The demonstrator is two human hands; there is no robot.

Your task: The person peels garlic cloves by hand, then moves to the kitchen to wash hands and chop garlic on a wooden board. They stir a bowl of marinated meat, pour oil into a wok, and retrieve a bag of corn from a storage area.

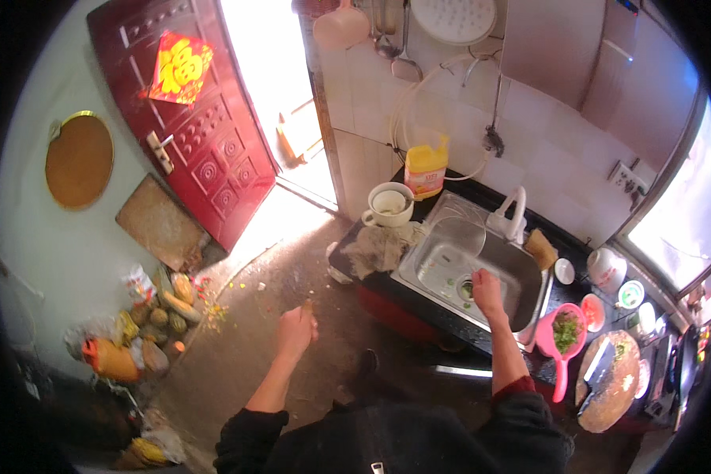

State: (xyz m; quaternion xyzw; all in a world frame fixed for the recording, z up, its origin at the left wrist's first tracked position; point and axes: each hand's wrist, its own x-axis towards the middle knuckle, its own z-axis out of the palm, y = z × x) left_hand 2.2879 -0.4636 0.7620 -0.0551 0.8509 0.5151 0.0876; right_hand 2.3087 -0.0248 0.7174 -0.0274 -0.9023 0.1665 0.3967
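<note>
My right hand (487, 292) reaches over the stainless steel sink (426, 272), beside the drain (466, 290), its fingers drawn together. What they pinch, if anything, is too small to make out. Small green scraps lie around the drain. My left hand (296, 332) is held out over the floor, left of the counter, its fingers curled closed. A small brownish tip shows at its top; I cannot tell whether it is a finger or a held thing. A white faucet (515, 213) rises behind the sink.
Right of the sink are a pink strainer (547, 345) of chopped greens, and a round cutting board (626, 391) with a cleaver (598, 375). Left of it lie a cloth (381, 249), a white cup (389, 204) and a yellow jug (426, 170). A red door (193, 134) stands ajar.
</note>
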